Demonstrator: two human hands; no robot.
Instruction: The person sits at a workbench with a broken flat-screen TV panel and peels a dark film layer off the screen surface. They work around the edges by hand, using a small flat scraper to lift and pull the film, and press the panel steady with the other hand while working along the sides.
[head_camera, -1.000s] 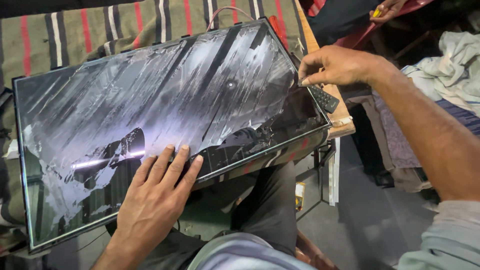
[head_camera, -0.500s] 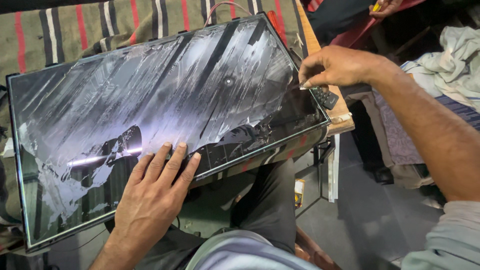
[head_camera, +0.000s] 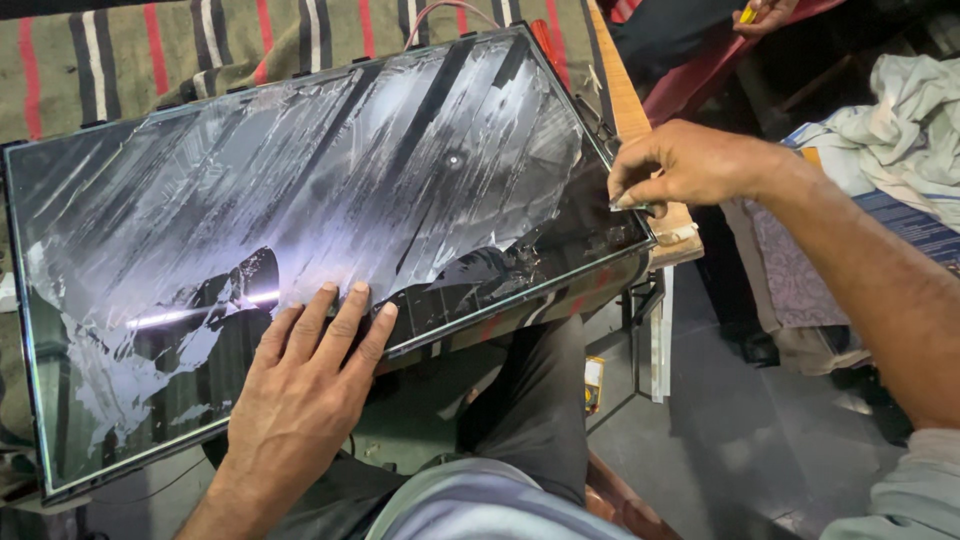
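We see a large flat display panel (head_camera: 300, 230) filling the left and centre of the frame, tilted, its glossy surface covered with whitish torn film. Our left hand (head_camera: 300, 400) lies flat on its lower edge, in the lower centre, with the fingers (head_camera: 352, 325) open and spread on the glass. Our right hand (head_camera: 690, 165) is at the panel's right edge, with the fingers closed in a pinch on something small there; what it is, we cannot tell. A striped cloth (head_camera: 150, 50) lies behind, in the upper left.
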